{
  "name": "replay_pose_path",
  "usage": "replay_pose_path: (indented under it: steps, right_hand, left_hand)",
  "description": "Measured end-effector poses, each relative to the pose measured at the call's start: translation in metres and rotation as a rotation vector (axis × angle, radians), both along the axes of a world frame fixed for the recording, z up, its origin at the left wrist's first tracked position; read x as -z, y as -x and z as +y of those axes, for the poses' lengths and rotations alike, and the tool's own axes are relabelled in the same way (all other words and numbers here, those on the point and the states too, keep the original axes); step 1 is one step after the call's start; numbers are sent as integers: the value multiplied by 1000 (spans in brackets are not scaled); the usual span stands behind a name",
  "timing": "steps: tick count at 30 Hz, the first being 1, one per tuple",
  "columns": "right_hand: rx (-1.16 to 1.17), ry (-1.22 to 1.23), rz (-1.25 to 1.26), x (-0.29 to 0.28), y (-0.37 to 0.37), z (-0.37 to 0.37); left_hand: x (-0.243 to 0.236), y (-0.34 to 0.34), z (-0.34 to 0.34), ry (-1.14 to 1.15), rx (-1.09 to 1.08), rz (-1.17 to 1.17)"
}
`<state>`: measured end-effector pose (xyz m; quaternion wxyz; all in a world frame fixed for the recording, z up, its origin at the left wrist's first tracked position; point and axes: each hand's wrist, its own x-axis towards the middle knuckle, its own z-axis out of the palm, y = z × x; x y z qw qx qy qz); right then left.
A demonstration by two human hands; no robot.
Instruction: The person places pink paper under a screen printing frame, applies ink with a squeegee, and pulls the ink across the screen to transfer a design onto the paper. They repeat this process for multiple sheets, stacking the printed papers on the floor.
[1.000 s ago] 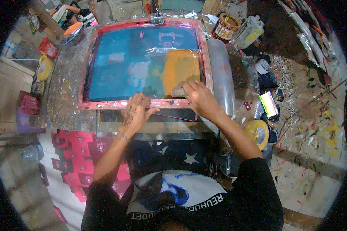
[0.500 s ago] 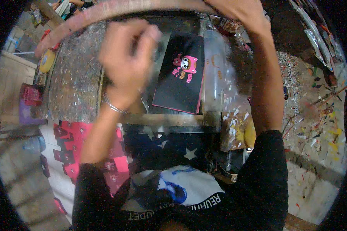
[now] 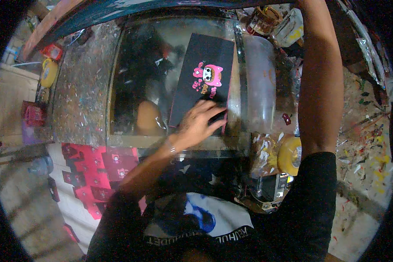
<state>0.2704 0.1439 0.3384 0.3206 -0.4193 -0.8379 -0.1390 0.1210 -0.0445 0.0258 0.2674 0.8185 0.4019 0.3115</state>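
My right hand was cut off at the top edge, grip impossible to tell. My left hand (image 3: 201, 122) lay flat, fingers spread, on the black rectangular card with a pink cartoon print (image 3: 204, 83).

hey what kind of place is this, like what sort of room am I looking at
Most likely a small screen-printing workshop. A lifted printing screen frame hangs over a glass-topped print table, the left hand rests on a black sheet with a fresh pink cartoon print, and paint spatter covers the floor.

left hand (image 3: 199, 123) flat on black printed card (image 3: 204, 83) | right hand apparently out of frame, raised
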Motion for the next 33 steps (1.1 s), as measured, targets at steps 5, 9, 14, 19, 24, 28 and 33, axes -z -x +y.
replay_pose_path:
  steps: [5,9,14,19,24,28,33]
  right_hand:
    - [-8,-54,-55,-6,1,-4]
    - [24,-28,-70,-8,-1,-4]
    - [33,-31,-94,-7,0,0]
    - [54,3,-93,-9,2,-3]
    - [-25,-6,-100,-8,-8,8]
    - [32,60,-23,-13,-6,4]
    - [126,91,-35,-20,15,-2]
  left_hand:
    - [16,63,-12,-148,102,289]
    - [25,60,-12,-160,46,233]
    - [2,61,10,271,-115,-15]
    - [-32,67,56,74,-68,-88]
    - [-118,70,59,-481,-203,305]
    - [-134,89,19,-376,-302,207]
    - [-93,150,-65,-71,-655,-89]
